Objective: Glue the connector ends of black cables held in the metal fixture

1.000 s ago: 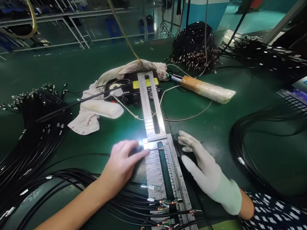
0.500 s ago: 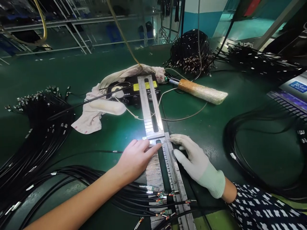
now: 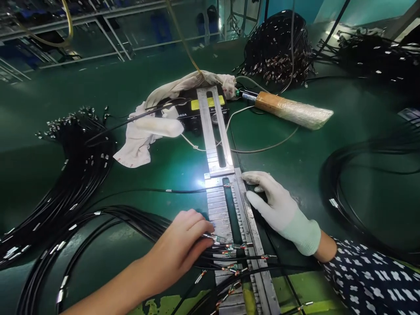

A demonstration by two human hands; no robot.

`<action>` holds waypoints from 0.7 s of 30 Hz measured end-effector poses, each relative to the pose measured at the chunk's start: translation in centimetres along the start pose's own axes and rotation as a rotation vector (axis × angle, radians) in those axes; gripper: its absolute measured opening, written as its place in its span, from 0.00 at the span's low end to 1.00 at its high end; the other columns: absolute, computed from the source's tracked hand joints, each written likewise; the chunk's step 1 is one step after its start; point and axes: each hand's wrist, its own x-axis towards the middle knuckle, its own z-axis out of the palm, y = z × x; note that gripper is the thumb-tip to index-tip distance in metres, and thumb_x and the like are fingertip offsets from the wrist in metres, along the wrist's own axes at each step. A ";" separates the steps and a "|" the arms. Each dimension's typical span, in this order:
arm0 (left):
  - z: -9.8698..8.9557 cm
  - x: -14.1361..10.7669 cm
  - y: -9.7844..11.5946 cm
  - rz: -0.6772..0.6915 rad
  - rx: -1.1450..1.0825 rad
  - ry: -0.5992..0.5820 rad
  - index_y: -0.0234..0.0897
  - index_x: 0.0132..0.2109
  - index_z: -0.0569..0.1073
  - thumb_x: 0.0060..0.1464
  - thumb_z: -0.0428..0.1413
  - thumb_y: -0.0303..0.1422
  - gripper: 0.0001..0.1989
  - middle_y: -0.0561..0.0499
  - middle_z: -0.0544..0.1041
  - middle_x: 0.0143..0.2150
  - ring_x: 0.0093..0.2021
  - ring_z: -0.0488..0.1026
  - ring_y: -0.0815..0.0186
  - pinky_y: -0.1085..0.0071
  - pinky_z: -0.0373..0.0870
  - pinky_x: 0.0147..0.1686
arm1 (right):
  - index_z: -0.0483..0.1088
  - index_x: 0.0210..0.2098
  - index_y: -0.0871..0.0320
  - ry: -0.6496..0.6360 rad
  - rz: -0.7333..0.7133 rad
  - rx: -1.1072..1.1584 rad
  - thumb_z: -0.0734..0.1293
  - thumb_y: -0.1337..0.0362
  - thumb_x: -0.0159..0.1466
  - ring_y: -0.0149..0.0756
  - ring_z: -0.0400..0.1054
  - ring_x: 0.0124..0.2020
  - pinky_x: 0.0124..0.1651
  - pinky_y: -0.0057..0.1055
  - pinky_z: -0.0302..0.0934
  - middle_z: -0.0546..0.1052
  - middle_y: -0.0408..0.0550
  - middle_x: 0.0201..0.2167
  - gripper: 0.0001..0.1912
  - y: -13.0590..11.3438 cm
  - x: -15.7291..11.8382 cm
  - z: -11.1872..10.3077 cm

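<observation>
My bare left hand (image 3: 187, 243) is over the lower part of a slotted metal jig (image 3: 219, 205), thumb and fingers pinched round a black cable (image 3: 212, 237) near its metal connector end. Other black cables with bared connector ends (image 3: 231, 253) lie across the jig just below. One single cable (image 3: 193, 190) rests across the upper slots, its tip by the rail. My right hand (image 3: 278, 208), in a white glove with a pale green cuff, rests its fingertips against the jig's right rail (image 3: 251, 218). Its thumb and forefinger are apart and nothing shows between them.
Behind the jig sits a black control box (image 3: 187, 116) partly draped with white cloth (image 3: 139, 148). A tool with a wrapped brown handle (image 3: 278, 107) lies to its right. Cable bundles lie at left (image 3: 78, 153), back (image 3: 275, 48) and right (image 3: 331, 188). A bright light shines by the jig.
My left hand has moved from the upper slots down to the cable ends and pinched one cable. The single cable is left lying across the jig. My right hand stays by the rail; the view has shifted.
</observation>
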 end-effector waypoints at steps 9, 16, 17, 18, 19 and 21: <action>-0.9 1.5 -2.2 0.047 0.030 0.216 0.38 0.42 0.68 0.65 0.49 0.27 0.04 0.49 0.70 0.41 0.43 0.66 0.65 0.69 0.66 0.44 | 0.66 0.55 0.51 0.001 -0.006 -0.011 0.62 0.68 0.66 0.42 0.65 0.55 0.57 0.45 0.64 0.71 0.47 0.54 0.17 0.1 -0.1 0.0; -4.0 -3.7 -7.9 -0.022 0.576 0.358 0.39 0.42 0.71 0.63 0.51 0.34 0.05 0.48 0.73 0.40 0.41 0.70 0.60 0.64 0.64 0.41 | 0.67 0.54 0.51 -0.007 -0.002 -0.017 0.61 0.68 0.66 0.42 0.65 0.55 0.57 0.45 0.64 0.71 0.47 0.53 0.17 -0.3 0.1 -0.1; -4.2 -4.3 -8.1 -0.038 0.617 0.379 0.39 0.43 0.71 0.63 0.51 0.34 0.06 0.48 0.74 0.40 0.40 0.70 0.59 0.63 0.64 0.40 | 0.67 0.54 0.51 -0.008 0.002 -0.022 0.61 0.68 0.66 0.42 0.66 0.54 0.57 0.46 0.64 0.71 0.47 0.53 0.17 -0.3 0.1 -0.1; -4.2 -4.5 -8.0 -0.044 0.635 0.395 0.39 0.44 0.71 0.63 0.51 0.34 0.07 0.47 0.74 0.41 0.41 0.70 0.58 0.63 0.65 0.41 | 0.67 0.53 0.51 -0.005 0.007 -0.027 0.61 0.68 0.66 0.42 0.66 0.54 0.57 0.46 0.65 0.71 0.47 0.53 0.17 -0.3 0.1 -0.1; -4.0 -4.4 -7.6 -0.039 0.629 0.401 0.38 0.47 0.70 0.63 0.52 0.34 0.08 0.46 0.74 0.42 0.42 0.70 0.58 0.62 0.65 0.42 | 0.67 0.53 0.51 -0.003 0.009 -0.030 0.61 0.67 0.66 0.43 0.66 0.54 0.56 0.46 0.65 0.71 0.47 0.53 0.16 -0.3 0.1 -0.1; -3.0 -3.3 -6.5 0.012 0.556 0.370 0.37 0.52 0.67 0.62 0.53 0.32 0.12 0.44 0.73 0.47 0.47 0.69 0.57 0.60 0.66 0.47 | 0.67 0.54 0.51 0.002 0.007 -0.031 0.61 0.67 0.66 0.43 0.66 0.54 0.56 0.46 0.66 0.71 0.47 0.53 0.17 -0.2 0.0 -0.1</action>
